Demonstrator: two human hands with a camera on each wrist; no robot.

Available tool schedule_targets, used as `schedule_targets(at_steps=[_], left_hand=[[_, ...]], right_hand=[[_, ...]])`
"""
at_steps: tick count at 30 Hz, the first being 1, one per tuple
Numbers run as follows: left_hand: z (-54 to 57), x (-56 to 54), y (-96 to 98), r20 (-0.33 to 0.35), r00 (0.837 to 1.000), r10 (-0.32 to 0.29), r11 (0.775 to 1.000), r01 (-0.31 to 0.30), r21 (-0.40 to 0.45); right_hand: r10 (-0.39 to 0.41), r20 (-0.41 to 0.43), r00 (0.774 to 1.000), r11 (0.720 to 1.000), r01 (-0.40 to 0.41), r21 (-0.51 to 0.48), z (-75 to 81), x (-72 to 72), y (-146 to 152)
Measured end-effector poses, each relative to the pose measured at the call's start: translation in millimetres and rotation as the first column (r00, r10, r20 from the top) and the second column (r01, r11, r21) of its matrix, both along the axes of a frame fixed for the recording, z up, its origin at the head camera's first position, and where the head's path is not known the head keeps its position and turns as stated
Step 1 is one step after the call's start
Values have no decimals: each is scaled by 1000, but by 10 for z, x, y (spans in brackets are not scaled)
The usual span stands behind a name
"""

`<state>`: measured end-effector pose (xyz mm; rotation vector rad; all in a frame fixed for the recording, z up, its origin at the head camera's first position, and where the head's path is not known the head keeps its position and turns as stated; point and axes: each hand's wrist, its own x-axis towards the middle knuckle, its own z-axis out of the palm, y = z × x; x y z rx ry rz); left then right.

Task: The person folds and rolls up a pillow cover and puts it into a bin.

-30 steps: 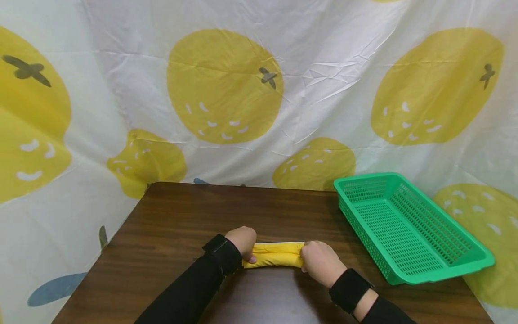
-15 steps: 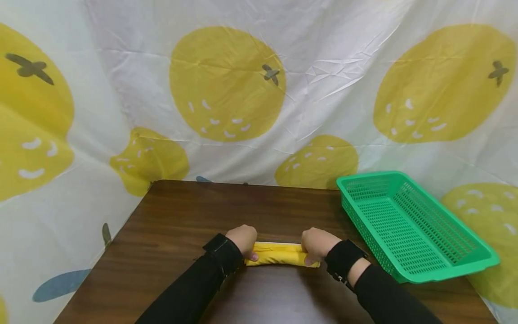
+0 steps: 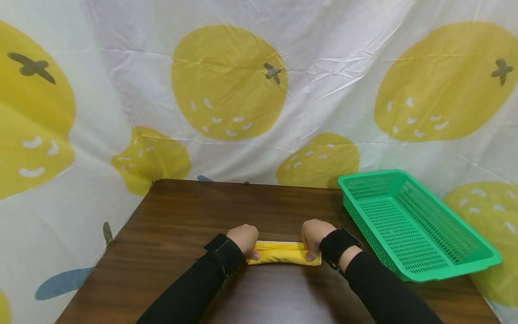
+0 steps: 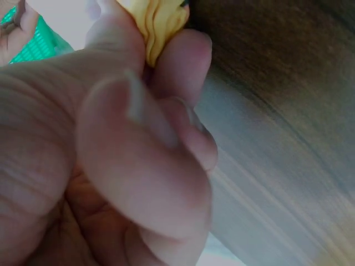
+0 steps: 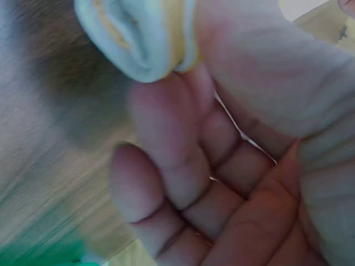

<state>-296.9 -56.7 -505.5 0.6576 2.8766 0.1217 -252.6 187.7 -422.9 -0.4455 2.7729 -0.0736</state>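
Observation:
A yellow cloth (image 3: 283,253), rolled or folded into a long narrow bundle with a white edge along its far side, lies on the dark wooden table between my hands. My left hand (image 3: 244,239) pinches its left end; in the left wrist view, yellow folds (image 4: 158,25) show between thumb and finger, while other fingers curl below. My right hand (image 3: 316,237) pinches the right end with the thumb in front. The right wrist view shows that end as white and yellow layers (image 5: 145,41) rolled together. Part of each end is hidden by the fingers.
A green plastic basket (image 3: 451,272) with slotted walls stands on the right side of the table, near my right forearm. Bare brown tabletop (image 3: 194,216) shows around the cloth. Behind the table hangs a white curtain (image 3: 226,166) printed with yellow fruit.
My right hand has shifted outward to the right end of the cloth and turned, its thumb now showing in front. The left hand keeps its hold almost in place.

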Motion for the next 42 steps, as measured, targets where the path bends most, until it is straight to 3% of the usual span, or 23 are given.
schedule_targets(at_steps=[5,8,10,12,14,16,18,22,26,28,29,30,32,33,35,37,42], left_hand=[[-155,-103,-2,4,1000,9,1000,-9,-9],[-159,-109,-2,18,1000,12,1000,-12,1],[-133,-87,-4,25,1000,12,1000,-12,7],[-41,-26,-1,31,999,11,1000,-11,9],[27,30,3,17,1000,0,1000,-1,12],[189,139,17,21,1000,11,1000,-11,15],[366,264,29,28,999,22,1000,-22,15],[598,459,44,28,999,42,999,-42,3],[562,513,35,-92,996,0,1000,1,9],[498,551,27,-202,978,-53,998,57,13],[450,578,26,-276,957,-86,996,91,3],[409,617,28,-347,930,-124,992,125,-19],[352,721,40,-475,858,-193,981,178,-77],[339,780,52,-524,823,-222,975,190,-115],[310,895,76,-584,770,-259,966,196,-170],[307,990,97,-601,754,-267,963,189,-192],[320,1074,121,-581,779,-237,971,171,-167]], right_hand=[[1,-66,998,996,-7,-92,-56,25,60],[-15,-127,992,992,-2,-130,-83,110,50],[-5,-216,976,992,-23,-125,-108,209,23],[33,-339,940,995,-63,-79,-150,335,-7],[92,-465,880,994,-112,-15,-218,470,-22],[144,-559,817,989,-143,46,-287,593,-20],[157,-603,782,987,-152,60,-344,687,-2],[142,-612,778,987,-158,27,-397,736,40],[137,-599,789,985,-175,-5,-394,691,69],[131,-579,805,984,-176,-21,-380,671,75],[130,-566,814,984,-177,-28,-375,661,77],[130,-553,823,984,-177,-31,-368,651,77],[135,-533,835,983,-182,-36,-357,637,79],[136,-524,841,983,-182,-37,-353,631,79],[143,-519,843,982,-188,-34,-345,624,82],[145,-516,844,981,-190,-36,-342,619,88],[133,-504,854,981,-185,-53,-328,604,105]])
